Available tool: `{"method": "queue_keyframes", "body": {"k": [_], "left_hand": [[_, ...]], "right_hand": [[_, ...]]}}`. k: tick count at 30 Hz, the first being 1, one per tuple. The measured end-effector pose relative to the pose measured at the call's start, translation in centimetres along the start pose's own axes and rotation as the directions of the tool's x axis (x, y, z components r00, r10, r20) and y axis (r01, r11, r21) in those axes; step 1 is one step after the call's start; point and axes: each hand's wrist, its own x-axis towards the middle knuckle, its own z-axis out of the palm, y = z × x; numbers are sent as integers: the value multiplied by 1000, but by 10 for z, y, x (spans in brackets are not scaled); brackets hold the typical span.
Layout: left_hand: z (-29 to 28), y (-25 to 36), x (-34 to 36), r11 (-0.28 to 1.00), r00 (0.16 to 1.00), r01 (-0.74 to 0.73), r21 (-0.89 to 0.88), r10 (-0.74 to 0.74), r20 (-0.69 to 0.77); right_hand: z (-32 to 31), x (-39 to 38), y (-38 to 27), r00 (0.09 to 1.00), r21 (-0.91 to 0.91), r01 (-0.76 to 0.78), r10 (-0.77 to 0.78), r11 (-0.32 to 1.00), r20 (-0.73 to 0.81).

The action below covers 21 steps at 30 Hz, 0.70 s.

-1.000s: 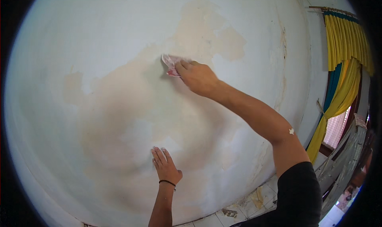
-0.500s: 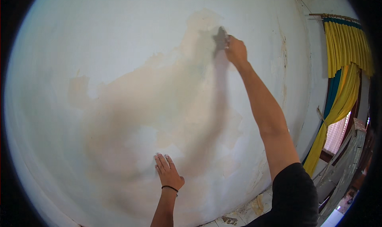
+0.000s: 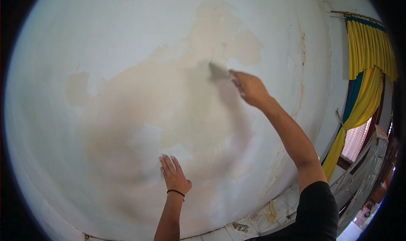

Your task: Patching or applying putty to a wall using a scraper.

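- Small flat scraper [image 3: 218, 71], grey and blurred, pressed against the wall [image 3: 127, 42] just below the upper edge of the big bare patch [image 3: 177, 114].
- Blade end pointing left and slightly up, tapered to a wedge; handle lost inside the fist, so shape and colour of the grip end not readable.
- Right hand [image 3: 249, 89] closed around the scraper, fingers curled tight on it, arm stretched up and to the left from a black sleeve [image 3: 315, 207].
- Left hand [image 3: 173, 175] flat on the wall lower down, fingers spread and pointing up, holding nothing; thin black band [image 3: 175, 192] round the wrist.
- Bare patch tan and beige, ragged at the edges, with paler flakes of paint left in its middle and a small separate square of bare plaster off to the left.
- Rest of the wall white to pale blue; brown stains and a crack running down the right side.
- Yellow curtain [image 3: 368, 55] with a blue-green strip at the far right, bent by the lens, partly cut by the black rim.
- Tiled strip [image 3: 270, 211] along the bottom edge of the wall, chipped and dirty, mostly out of frame.
- Things at the lower right corner too distorted to make out.
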Motion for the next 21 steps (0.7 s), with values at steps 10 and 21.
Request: {"method": "queue_keyframes", "body": {"k": [10, 21], "left_hand": [[1, 2, -4, 998, 1000, -2, 59, 3, -13], [6, -6, 3, 998, 998, -55, -8, 55, -19]], "right_hand": [[78, 75, -83, 844, -253, 213, -308, 944, -439], [56, 27, -97, 987, 3, -10, 11, 1000, -162]]}}
